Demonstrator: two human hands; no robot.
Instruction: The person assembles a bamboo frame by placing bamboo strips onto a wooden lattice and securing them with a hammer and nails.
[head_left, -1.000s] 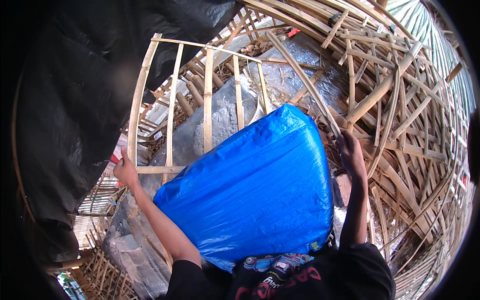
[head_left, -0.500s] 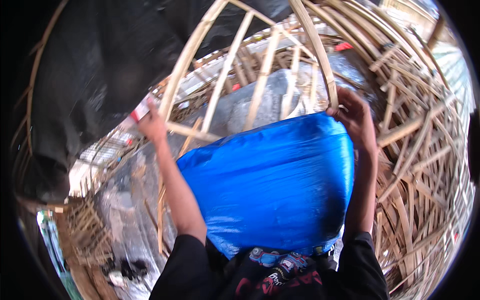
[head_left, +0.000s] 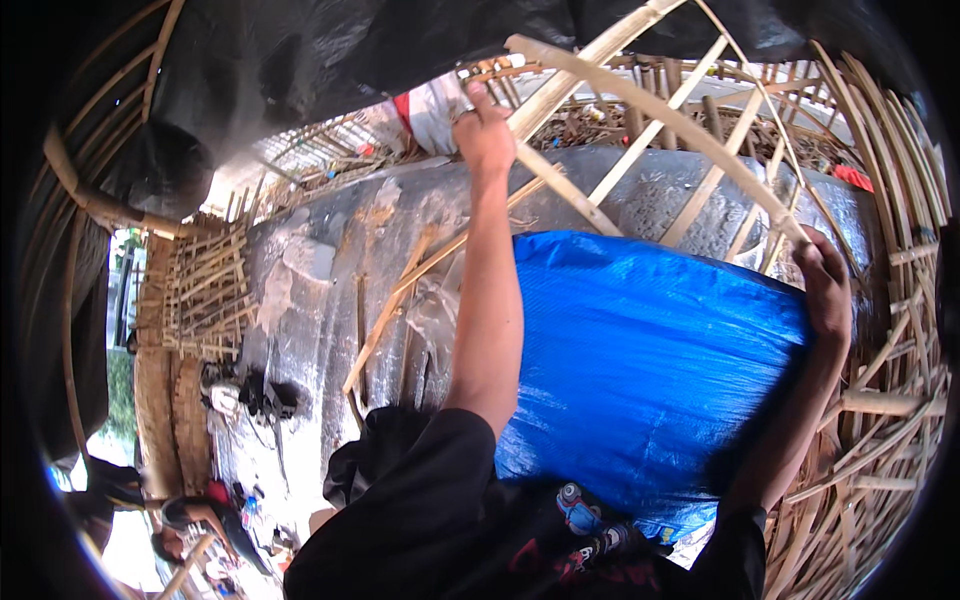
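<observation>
A frame of split bamboo strips (head_left: 705,190) stands tilted beyond my lap, its slats crossing one another. My left hand (head_left: 485,140) is closed around the frame's left side, thumb pointing up. On the right, my right hand (head_left: 825,285) grips the lower end of a long bamboo strip (head_left: 660,110), which slants up to the left across the frame. A wrinkled blue plastic sheet (head_left: 650,360) spreads over my lap between my forearms, its far edge just below the slats. The fingers' undersides are hidden in both hands.
A grey plastic-covered surface (head_left: 330,310) lies beyond and to the left, with loose bamboo strips (head_left: 405,290) on it. Heaped bamboo lattice pieces (head_left: 900,420) fill the right side. Black sheeting (head_left: 330,70) hangs overhead. Another person (head_left: 205,525) sits at the lower left.
The view has swung left, so the frame and both hands appear farther right. The long strip in my right hand now leans left instead of standing nearly upright. Both grips stay closed.
</observation>
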